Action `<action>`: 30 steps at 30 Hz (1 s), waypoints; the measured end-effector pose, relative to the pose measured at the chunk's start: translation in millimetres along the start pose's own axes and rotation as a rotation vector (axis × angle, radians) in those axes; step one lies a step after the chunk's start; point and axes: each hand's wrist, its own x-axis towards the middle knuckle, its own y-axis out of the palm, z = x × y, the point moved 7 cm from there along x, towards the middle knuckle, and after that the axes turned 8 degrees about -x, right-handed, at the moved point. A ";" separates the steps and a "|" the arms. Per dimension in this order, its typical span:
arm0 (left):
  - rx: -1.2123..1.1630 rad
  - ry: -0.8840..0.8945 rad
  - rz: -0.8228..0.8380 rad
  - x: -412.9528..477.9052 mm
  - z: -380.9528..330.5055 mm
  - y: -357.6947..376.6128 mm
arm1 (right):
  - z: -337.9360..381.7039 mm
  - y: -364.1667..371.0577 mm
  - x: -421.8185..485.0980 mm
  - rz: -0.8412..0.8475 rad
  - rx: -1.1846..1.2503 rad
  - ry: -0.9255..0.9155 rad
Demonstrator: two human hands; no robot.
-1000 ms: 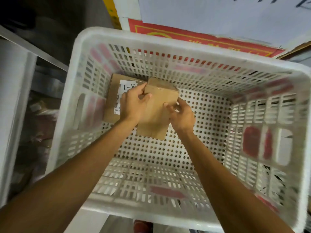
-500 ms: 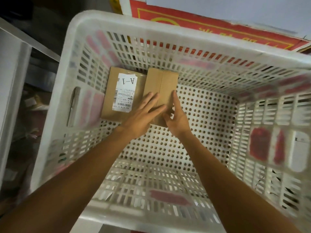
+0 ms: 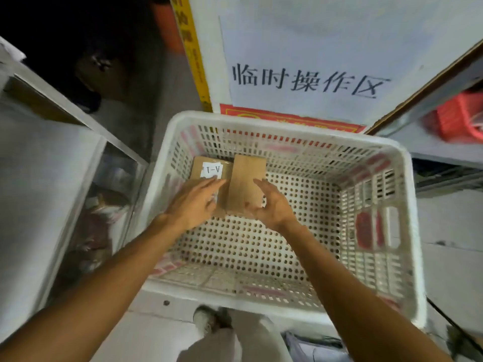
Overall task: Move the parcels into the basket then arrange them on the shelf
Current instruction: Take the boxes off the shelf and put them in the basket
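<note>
Between storeroom shelving (image 3: 47,152), the white basket (image 3: 287,126) holds the plain parcel (image 3: 247,184), just laid flat beside the labelled parcel (image 3: 206,165) in its far-left corner. The left hand (image 3: 193,205) and right hand (image 3: 271,205) hover spread, seemingly released: placement done.

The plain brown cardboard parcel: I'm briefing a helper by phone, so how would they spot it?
Find the large white perforated plastic basket and look at its far left corner. Two brown cardboard parcels lie there side by side; the plain parcel is the right one. Its top is bare, whereas the labelled parcel beside it bears a white sticker.
</note>
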 end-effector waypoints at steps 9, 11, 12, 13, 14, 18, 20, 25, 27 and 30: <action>-0.220 -0.037 -0.162 -128.5 -16.4 -171.3 | 186.3 -45.7 -80.8 -0.052 0.012 -0.220; -0.247 -0.042 -0.250 -170.5 -16.9 -218.5 | 243.4 -54.9 -106.1 -0.053 -0.003 -0.339; -0.253 -0.043 -0.302 -192.8 -15.3 -241.8 | 274.3 -59.9 -121.2 -0.060 -0.021 -0.411; -0.265 -0.043 -0.361 -216.0 -13.8 -264.7 | 304.1 -63.9 -133.9 -0.061 -0.030 -0.485; -0.274 -0.054 -0.421 -240.0 -10.2 -286.4 | 332.4 -65.6 -145.9 -0.055 -0.032 -0.546; -0.298 -0.121 -0.648 -341.4 2.0 -361.4 | 441.5 -60.1 -194.7 0.025 0.054 -0.765; -0.281 -0.176 -0.728 -390.6 8.1 -391.8 | 490.7 -53.3 -219.6 0.066 0.083 -0.884; -0.040 -0.339 -0.938 -509.8 12.4 -444.4 | 586.4 -28.2 -271.9 0.156 0.043 -1.124; 0.027 -0.418 -1.011 -553.7 13.4 -451.7 | 617.4 -15.5 -289.5 0.188 0.030 -1.198; 0.010 -0.522 -1.121 -610.0 19.0 -451.3 | 659.0 6.0 -317.6 0.238 -0.004 -1.297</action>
